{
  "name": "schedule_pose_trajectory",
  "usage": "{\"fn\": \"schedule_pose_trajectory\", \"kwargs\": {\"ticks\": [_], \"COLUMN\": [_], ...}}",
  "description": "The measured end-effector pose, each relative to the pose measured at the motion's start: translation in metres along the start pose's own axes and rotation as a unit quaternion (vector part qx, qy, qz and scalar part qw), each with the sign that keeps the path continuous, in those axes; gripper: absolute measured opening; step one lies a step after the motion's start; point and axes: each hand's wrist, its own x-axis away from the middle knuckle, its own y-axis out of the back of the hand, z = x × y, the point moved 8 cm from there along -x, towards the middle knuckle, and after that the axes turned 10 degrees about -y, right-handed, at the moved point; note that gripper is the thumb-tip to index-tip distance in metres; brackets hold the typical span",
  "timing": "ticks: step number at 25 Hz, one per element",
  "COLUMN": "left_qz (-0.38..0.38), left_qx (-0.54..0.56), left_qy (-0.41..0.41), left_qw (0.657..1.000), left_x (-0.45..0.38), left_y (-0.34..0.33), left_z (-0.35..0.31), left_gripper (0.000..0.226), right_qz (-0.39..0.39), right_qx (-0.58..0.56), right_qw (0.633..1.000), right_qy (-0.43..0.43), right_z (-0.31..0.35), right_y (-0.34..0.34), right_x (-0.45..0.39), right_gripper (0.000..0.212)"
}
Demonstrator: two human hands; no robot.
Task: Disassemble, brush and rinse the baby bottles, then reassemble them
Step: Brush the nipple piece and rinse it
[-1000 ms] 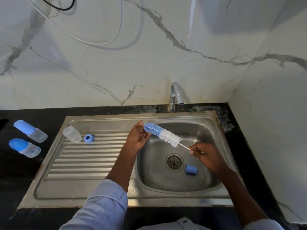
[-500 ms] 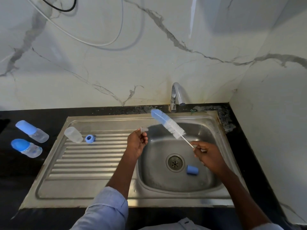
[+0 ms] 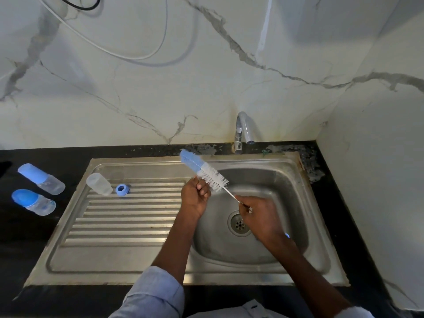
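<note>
On the desk (image 3: 34,237) to our left lie two capped bottles (image 3: 41,179), one in front of the other, and just right of them, on the drainboard (image 3: 119,226), an open bottle (image 3: 99,183) lies with a ring (image 3: 121,190) beside it. The basin (image 3: 263,177) sits to the right, with the tap (image 3: 243,131) behind it. Over the basin's left edge we hold the brush (image 3: 203,171), our left hand (image 3: 195,197) touching its bristles and our right hand (image 3: 259,216) nearer us over the drain (image 3: 238,223).
</note>
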Motion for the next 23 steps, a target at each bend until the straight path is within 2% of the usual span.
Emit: {"fn": "schedule_pose_trajectory", "kwargs": {"ticks": [3, 7, 11, 13, 15, 17, 20, 23], "left_qz": [-0.004, -0.048, -0.018, 0.011, 0.031, 0.019, -0.042, -0.001], "left_qx": [-0.077, -0.05, -0.05, -0.05, -0.069, -0.093, -0.076, -0.137], "left_qy": [-0.027, -0.019, -0.01, -0.036, -0.063, -0.074, -0.038, 0.006], "left_qw": [0.997, 0.997, 0.999, 0.998, 0.995, 0.993, 0.996, 0.991], "left_x": [0.004, -0.006, 0.0, 0.001, 0.0, 0.0, -0.002, 0.0], "left_y": [-0.005, 0.001, -0.007, -0.011, -0.011, -0.007, 0.008, 0.003], "left_z": [0.0, -0.007, 0.003, 0.001, -0.004, -0.007, -0.005, 0.007], "left_gripper": [0.03, 0.038, 0.017, 0.006, 0.022, 0.022, 0.009, 0.017], "right_qz": [-0.018, -0.012, -0.039, -0.032, -0.025, -0.032, -0.04, -0.028], "right_qx": [0.039, 0.007, 0.005, -0.019, -0.049, -0.043, -0.006, 0.012], "right_qw": [0.999, 0.998, 0.999, 0.998, 0.997, 0.998, 0.999, 0.999], "right_qy": [-0.003, 0.057, -0.011, -0.041, -0.048, -0.032, 0.025, 0.012], "right_z": [0.003, 0.006, 0.003, 0.001, -0.002, -0.004, -0.006, -0.003], "right_y": [0.0, 0.0, 0.005, 0.003, 0.004, 0.009, 0.014, 0.013], "right_x": [-0.004, 0.012, 0.001, -0.003, -0.004, -0.004, 0.006, 0.0], "right_gripper": [0.036, 0.038, 0.034, 0.033, 0.032, 0.032, 0.033, 0.033]}}
